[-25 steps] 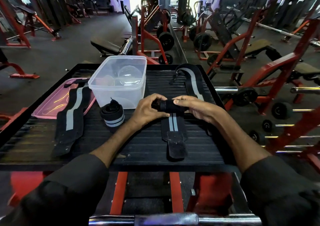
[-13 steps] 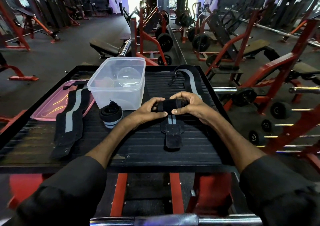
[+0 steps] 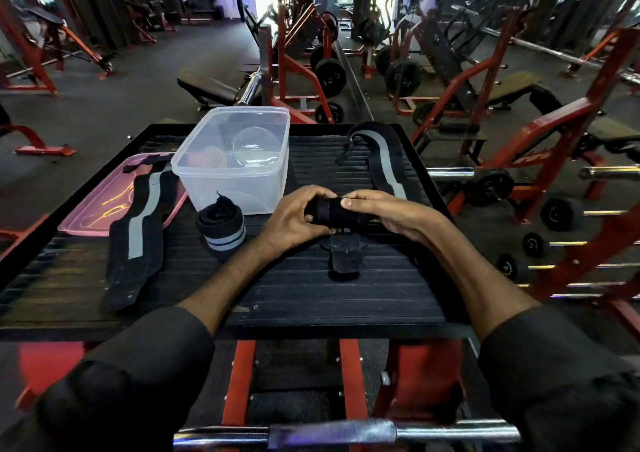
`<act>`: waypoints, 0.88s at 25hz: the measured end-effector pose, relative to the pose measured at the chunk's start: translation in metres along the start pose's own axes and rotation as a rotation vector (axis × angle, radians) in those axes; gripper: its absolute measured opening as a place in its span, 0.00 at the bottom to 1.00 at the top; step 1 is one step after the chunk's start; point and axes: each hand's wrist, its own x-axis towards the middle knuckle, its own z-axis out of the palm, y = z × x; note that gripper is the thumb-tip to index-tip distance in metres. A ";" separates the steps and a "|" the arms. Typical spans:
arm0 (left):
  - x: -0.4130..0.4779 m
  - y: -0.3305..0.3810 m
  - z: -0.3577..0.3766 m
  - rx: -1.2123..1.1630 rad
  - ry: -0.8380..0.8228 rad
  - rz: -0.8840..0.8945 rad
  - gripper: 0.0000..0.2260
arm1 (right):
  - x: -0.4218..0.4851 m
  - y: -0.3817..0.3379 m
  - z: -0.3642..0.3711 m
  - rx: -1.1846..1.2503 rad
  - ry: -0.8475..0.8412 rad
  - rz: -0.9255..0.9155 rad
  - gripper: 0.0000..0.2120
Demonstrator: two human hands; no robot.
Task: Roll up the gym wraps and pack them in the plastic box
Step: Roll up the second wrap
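My left hand [image 3: 294, 217] and my right hand [image 3: 388, 214] both grip a partly rolled black gym wrap [image 3: 334, 212]; its short loose tail [image 3: 344, 256] lies flat on the black ribbed platform [image 3: 311, 299] toward me. A finished rolled wrap [image 3: 221, 226] stands just left of my left hand. The clear plastic box [image 3: 235, 160] sits open behind it, with no wrap visible inside. One flat black-and-grey wrap [image 3: 138, 230] lies at the left, partly over the pink lid [image 3: 100, 205]. Another flat wrap [image 3: 384, 160] curves at the back right.
The platform has raised edges; its right edge runs close to my right wrist. A chrome bar [image 3: 346, 432] crosses below the near edge. Red gym machines and weight plates [image 3: 330, 77] surround the platform, with plate-loaded bars [image 3: 561, 214] on the right.
The roll has grown and moved toward me as both hands turned it. The loose tail has become much shorter.
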 end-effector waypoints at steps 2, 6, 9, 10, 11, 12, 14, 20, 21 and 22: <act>0.001 -0.002 -0.001 0.041 0.005 0.035 0.25 | -0.001 0.000 -0.002 -0.078 -0.024 -0.020 0.17; 0.006 0.006 -0.007 -0.145 -0.198 -0.188 0.28 | -0.005 0.000 -0.003 -0.039 0.054 -0.154 0.18; 0.007 0.002 -0.015 -0.287 -0.315 -0.309 0.27 | -0.005 -0.002 0.000 -0.017 0.117 -0.243 0.18; 0.007 0.002 -0.017 -0.309 -0.326 -0.329 0.25 | -0.005 -0.003 0.001 -0.028 0.139 -0.262 0.19; 0.007 0.002 -0.017 -0.300 -0.316 -0.326 0.24 | -0.005 -0.004 0.002 -0.051 0.154 -0.277 0.20; 0.006 0.001 -0.016 -0.274 -0.293 -0.310 0.23 | -0.006 -0.004 0.003 -0.082 0.159 -0.288 0.21; 0.005 0.001 -0.014 -0.206 -0.235 -0.277 0.23 | -0.007 -0.006 0.002 -0.081 0.132 -0.272 0.21; -0.002 0.006 -0.013 0.011 -0.193 -0.113 0.25 | -0.010 -0.005 -0.010 0.056 -0.020 -0.061 0.14; -0.001 0.007 -0.015 0.018 -0.206 -0.120 0.25 | -0.011 -0.006 -0.010 -0.017 -0.051 -0.052 0.14; 0.001 0.007 -0.017 -0.002 -0.237 -0.154 0.25 | -0.012 -0.006 -0.011 -0.060 -0.071 -0.053 0.14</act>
